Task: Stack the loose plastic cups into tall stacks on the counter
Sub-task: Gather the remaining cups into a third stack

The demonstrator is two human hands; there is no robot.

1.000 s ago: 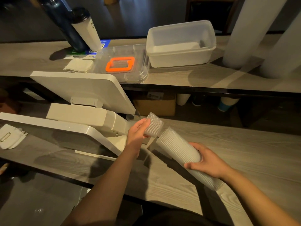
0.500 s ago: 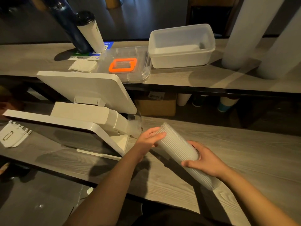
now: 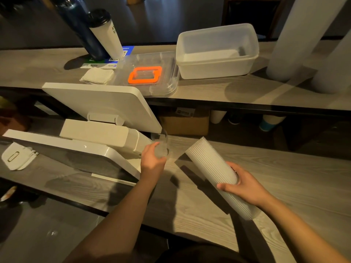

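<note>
A single clear plastic cup (image 3: 160, 147), standing on the grey wood-grain counter (image 3: 284, 168) beside the base of the white point-of-sale terminal (image 3: 98, 133), is enclosed by the curled fingers of the left hand (image 3: 152, 160); whether it is gripped already or only touched cannot be told, the cup being nearly invisible against the surface. The long ribbed stack of translucent plastic cups (image 3: 214, 168) is gripped near its middle by the right hand (image 3: 245, 185), fingers wrapped round it, and is held tilted above the counter with its open mouth toward the single cup. A thin cup could be crushed by too firm a squeeze, or knocked against the terminal and tipped. The slanted stack could slide apart if the grip loosens. On the blue-and-green printed card (image 3: 106, 61) beneath the dark bottle (image 3: 79, 29) and the black-lidded white tumbler (image 3: 107, 33), codes are visible, but no writing can be read.
</note>
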